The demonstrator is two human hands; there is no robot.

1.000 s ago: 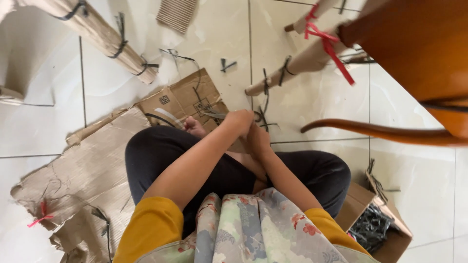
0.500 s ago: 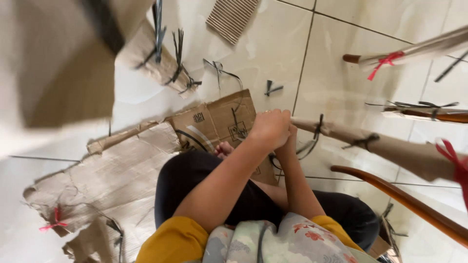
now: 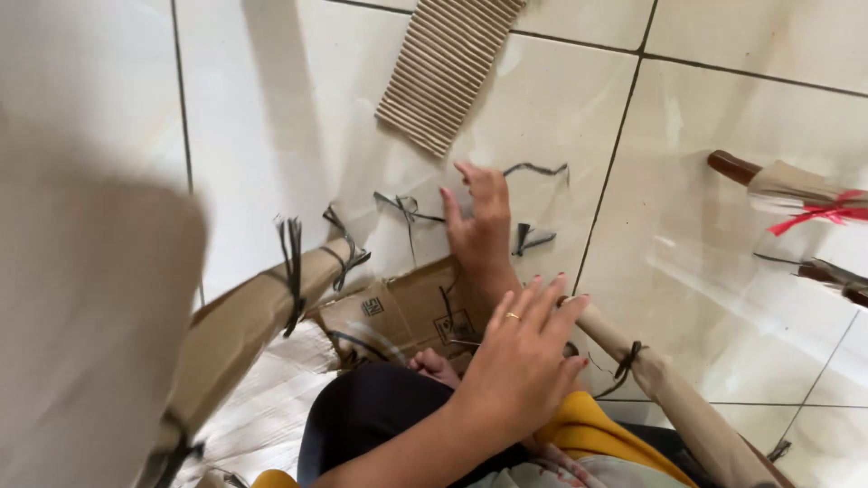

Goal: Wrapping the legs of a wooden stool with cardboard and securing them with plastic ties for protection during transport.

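**Two hands part over the tiles**

Half a second ago both hands worked together at the flattened cardboard box (image 3: 407,312). Now the right hand (image 3: 479,217) lies stretched out on the floor (image 3: 723,271), fingers loose and grasping nothing, with a black tie (image 3: 533,239) just to its right. The left hand (image 3: 524,361) hovers spread and empty nearer the lap, beside the paper-wrapped rod (image 3: 674,393).

Glossy white floor tiles (image 3: 723,181), dark grout.

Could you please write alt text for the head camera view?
A seated person's right hand reaches across white floor tiles toward black ties, while the left hand hovers open above a paper-wrapped leg; flattened cardboard lies beneath.
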